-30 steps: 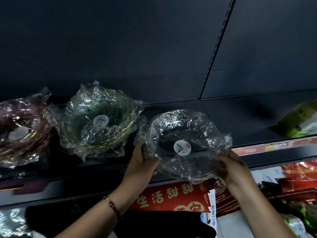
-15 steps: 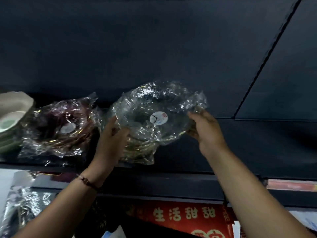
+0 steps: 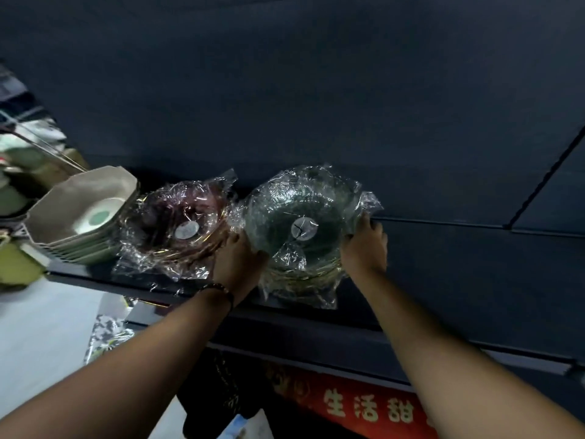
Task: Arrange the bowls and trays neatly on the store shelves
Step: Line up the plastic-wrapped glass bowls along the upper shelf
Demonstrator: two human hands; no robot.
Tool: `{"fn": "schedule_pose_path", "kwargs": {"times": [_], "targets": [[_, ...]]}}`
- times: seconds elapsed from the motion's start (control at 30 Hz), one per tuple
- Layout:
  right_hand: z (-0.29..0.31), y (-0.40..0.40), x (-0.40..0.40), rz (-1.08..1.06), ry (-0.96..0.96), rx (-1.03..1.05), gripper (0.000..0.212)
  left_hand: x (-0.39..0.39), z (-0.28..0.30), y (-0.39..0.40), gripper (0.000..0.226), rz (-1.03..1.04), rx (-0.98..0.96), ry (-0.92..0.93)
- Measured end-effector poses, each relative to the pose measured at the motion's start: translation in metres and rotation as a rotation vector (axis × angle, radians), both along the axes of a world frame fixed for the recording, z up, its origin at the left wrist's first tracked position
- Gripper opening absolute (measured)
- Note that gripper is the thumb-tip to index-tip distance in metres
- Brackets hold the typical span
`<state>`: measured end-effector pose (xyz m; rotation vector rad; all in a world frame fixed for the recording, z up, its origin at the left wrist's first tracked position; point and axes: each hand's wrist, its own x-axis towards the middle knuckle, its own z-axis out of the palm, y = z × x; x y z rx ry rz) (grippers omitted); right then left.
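Both hands grasp the clear plastic-wrapped glass bowl (image 3: 300, 226): left hand (image 3: 237, 261) at its left rim, right hand (image 3: 365, 245) at its right, seating it on a gold-rimmed wrapped bowl (image 3: 297, 277) on the dark shelf (image 3: 443, 280). Slippery wrap could let it slide off, or nudge the purple wrapped bowl (image 3: 182, 226) alongside. Three wrapped bowls; one stack of pale octagonal dishes (image 3: 82, 213).

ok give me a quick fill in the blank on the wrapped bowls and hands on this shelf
1. Both hands, left hand and right hand, hold the clear wrapped bowl by its ____.
2. The purple wrapped bowl sits to the ____ of it in the picture.
3. A bracelet is on the ____ wrist.
4. The beige bowl stack is not wrapped in ____.

Missing words: sides; left; left; plastic
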<state>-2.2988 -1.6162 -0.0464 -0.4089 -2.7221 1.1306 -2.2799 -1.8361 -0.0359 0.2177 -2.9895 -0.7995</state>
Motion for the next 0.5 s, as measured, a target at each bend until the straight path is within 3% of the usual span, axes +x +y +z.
{"fn": "schedule_pose_path", "kwargs": {"times": [0.2,0.3,0.37,0.5], "targets": [[0.000,0.004,0.004,0.064,-0.009,-0.089,0.059,0.001,-0.006,-0.017,0.057,-0.105,0.007,-0.067],[-0.002,0.010,0.023,0.093,-0.031,-0.118,0.049,0.022,-0.009,-0.031,0.041,-0.233,0.083,-0.017],[-0.004,0.010,0.050,0.069,-0.030,-0.091,0.053,0.045,-0.011,-0.045,0.032,-0.315,-0.038,0.100],[-0.011,-0.016,0.117,0.164,0.004,0.135,0.054,0.106,-0.034,-0.081,0.056,-0.381,-0.288,0.175]]}}
